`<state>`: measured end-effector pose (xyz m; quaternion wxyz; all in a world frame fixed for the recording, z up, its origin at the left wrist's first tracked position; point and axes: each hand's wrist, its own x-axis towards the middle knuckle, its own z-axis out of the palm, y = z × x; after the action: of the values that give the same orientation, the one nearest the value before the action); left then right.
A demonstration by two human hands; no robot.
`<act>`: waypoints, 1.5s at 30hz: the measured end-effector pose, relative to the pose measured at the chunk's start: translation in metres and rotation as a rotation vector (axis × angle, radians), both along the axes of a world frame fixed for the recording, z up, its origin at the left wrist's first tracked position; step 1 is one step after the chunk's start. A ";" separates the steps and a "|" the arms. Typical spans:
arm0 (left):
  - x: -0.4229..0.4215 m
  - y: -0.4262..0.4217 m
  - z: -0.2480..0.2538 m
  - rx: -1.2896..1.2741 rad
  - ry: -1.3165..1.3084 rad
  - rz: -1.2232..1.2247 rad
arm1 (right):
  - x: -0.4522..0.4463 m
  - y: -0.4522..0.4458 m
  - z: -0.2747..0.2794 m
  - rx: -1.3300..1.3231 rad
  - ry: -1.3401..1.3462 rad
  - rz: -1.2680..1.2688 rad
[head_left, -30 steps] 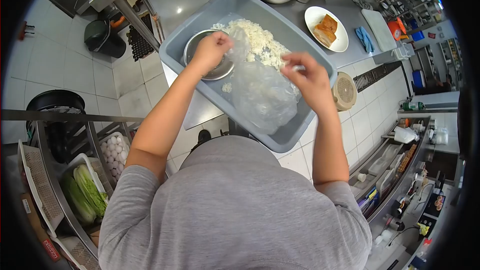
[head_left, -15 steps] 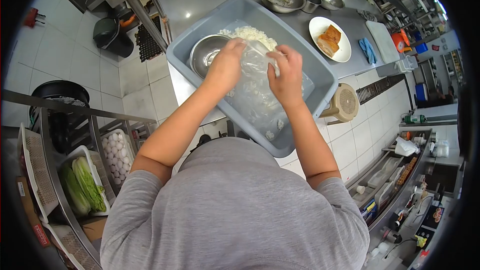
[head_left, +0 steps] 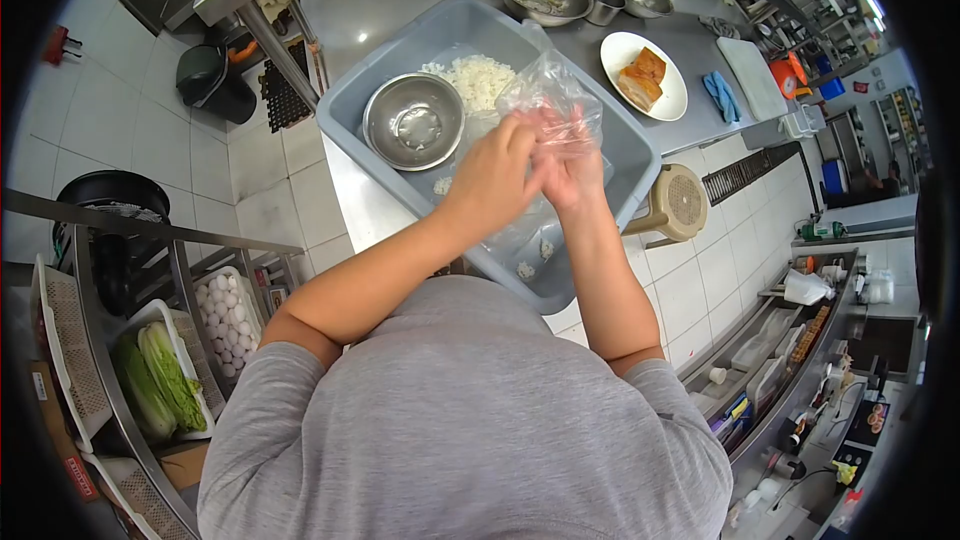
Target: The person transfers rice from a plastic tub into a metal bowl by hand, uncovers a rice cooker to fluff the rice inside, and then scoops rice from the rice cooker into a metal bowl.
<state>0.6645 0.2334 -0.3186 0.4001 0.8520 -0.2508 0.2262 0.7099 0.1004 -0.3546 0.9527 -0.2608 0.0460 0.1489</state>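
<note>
Holding clear plastic bag (head_left: 545, 85) above grey tub (head_left: 400, 52), pinched at edge by left grip (head_left: 492, 168). Wrapped over right grip (head_left: 574, 168); cannot tell whether closed. Near rice (head_left: 474, 83) and steel bowl (head_left: 415, 122), inside tub.

Bright, even light; warped, blackened edges.

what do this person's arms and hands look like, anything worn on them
Short heathered grey sleeves leave both forearms bare, with no watch visible. The left hand is ungloved; clear plastic lies over part of the right hand.
</note>
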 end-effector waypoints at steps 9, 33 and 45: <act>-0.005 -0.006 0.011 -0.143 -0.153 -0.389 | -0.002 0.001 0.017 -0.166 -0.028 0.022; 0.001 -0.030 -0.014 0.038 -0.036 -0.485 | 0.008 -0.006 0.002 -0.004 -0.108 -0.027; 0.003 -0.018 0.004 -0.101 -0.012 -0.482 | 0.011 -0.018 0.032 -0.134 -0.186 -0.226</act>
<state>0.6674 0.2156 -0.3144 0.4830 0.7451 -0.4376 0.1415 0.7207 0.0824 -0.3222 0.9440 -0.3298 -0.0037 0.0126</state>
